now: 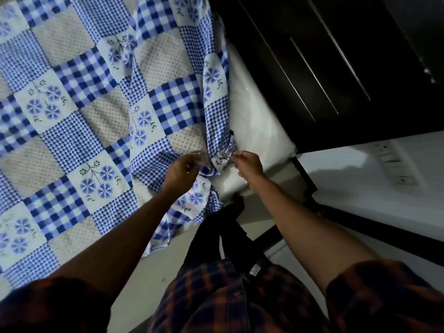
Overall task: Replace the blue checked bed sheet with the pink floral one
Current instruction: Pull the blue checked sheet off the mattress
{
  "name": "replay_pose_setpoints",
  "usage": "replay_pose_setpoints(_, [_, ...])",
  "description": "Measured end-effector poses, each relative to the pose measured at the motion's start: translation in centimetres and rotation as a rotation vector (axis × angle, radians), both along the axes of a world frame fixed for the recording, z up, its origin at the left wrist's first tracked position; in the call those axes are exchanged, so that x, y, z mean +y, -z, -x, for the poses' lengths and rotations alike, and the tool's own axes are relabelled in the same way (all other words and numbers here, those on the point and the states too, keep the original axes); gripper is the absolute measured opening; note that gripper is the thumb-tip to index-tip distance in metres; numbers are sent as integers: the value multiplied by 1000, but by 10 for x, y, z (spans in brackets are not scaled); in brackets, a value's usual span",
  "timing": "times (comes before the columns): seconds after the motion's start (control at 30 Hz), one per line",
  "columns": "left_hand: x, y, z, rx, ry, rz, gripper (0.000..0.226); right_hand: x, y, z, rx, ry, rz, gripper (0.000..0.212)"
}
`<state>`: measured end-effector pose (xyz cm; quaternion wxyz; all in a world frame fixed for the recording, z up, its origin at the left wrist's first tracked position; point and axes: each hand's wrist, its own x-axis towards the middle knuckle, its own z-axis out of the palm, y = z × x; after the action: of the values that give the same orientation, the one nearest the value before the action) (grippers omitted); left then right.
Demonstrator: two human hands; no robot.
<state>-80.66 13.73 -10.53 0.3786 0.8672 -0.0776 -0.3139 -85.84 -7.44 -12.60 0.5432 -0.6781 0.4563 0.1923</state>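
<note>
Partly behind left hand [181, 173], sheet corner [220, 161]

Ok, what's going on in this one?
A person stands at a corner of the white mattress, taking off the blue checked sheet. The left hand and the right hand both grip the cloth where it is bunched up at that corner. The mattress is bare along its edge there, and the sheet covers the rest. No other sheet is in view.
</note>
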Motion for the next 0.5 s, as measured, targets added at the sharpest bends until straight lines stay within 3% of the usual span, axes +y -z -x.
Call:
replay_pose_setpoints(0.07, [14, 0, -2, 54, -71, -25, 17, 7, -5, -8, -43, -62, 38, 8])
replay_pose_setpoints(0.17, [36, 2, -1, 94, -179, -22, 16, 14, -17, -22, -99, -148, 150, 15])
replay_pose_setpoints(0.3, [59, -6, -2, 112, -229, -50, 11, 23, -29, -39, -137, -82, 272, 27])
replay_pose_setpoints(0.5, [78, -14, -18, 77, -269, -122, 18, 28, -32, -68, -237, -161, 278, 35])
